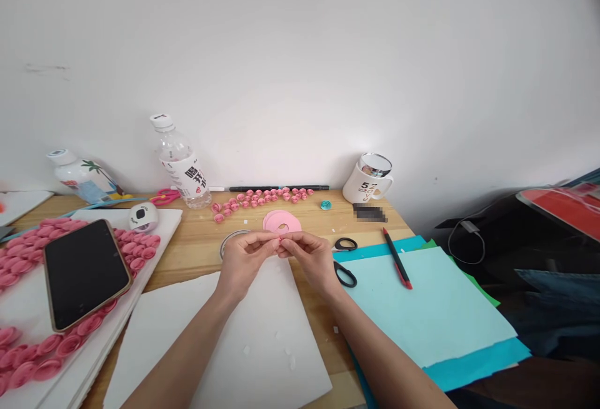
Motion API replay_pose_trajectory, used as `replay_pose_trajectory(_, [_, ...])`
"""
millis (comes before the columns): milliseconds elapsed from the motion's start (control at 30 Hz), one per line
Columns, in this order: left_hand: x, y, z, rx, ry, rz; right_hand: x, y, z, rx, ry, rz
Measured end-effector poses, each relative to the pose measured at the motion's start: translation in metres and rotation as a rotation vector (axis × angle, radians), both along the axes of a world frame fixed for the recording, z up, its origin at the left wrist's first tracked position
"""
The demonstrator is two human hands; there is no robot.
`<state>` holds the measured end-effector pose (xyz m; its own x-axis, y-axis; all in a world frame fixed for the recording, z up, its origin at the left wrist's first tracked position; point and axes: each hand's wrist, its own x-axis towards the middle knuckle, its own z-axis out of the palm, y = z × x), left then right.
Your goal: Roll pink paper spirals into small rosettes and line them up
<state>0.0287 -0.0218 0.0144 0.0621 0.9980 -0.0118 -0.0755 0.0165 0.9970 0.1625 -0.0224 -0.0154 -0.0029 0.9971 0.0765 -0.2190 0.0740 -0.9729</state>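
Note:
My left hand and my right hand meet fingertip to fingertip above a white sheet. Both pinch a small pink paper roll, mostly hidden by the fingers. Just beyond them lie flat pink paper rings, overlapping one another. A tape roll is partly covered by my left hand. Beside my right wrist are scissors with black handles. Farther back, several small pink paper roses stand in loose rows, with one teal paper rose to their right.
At left, a phone rests on a white board edged with pink roses. A water bottle, white bottle and mug stand near the wall. Light blue paper with a pen on top lies right.

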Motion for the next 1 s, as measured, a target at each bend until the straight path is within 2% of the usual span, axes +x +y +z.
replay_pose_trajectory(167, [-0.002, 0.001, 0.000, 0.035, 0.034, -0.009, -0.001, -0.003, 0.001, 0.057, -0.064, -0.012])
replay_pose_trajectory(300, [0.000, -0.001, -0.002, 0.078, 0.139, -0.044, -0.001, -0.005, -0.004, 0.107, -0.189, -0.075])
replay_pose_trajectory(433, [0.003, -0.001, -0.005, 0.104, 0.214, 0.021, -0.002, -0.007, -0.006, 0.061, -0.249, -0.124])
replay_pose_trajectory(600, [0.004, -0.001, -0.006, 0.018, 0.158, -0.016, -0.003, -0.008, -0.003, 0.018, -0.249, -0.169])
replay_pose_trajectory(767, [0.006, -0.001, -0.007, 0.047, 0.142, 0.006, -0.005, -0.009, -0.007, 0.133, -0.420, -0.291])
replay_pose_trajectory(900, [0.008, -0.002, -0.006, 0.041, 0.162, 0.018, -0.007, -0.011, -0.008, 0.187, -0.454, -0.310])
replay_pose_trajectory(1000, [0.009, -0.003, -0.006, 0.056, 0.212, 0.043, -0.009, -0.012, -0.009, 0.294, -0.513, -0.323])
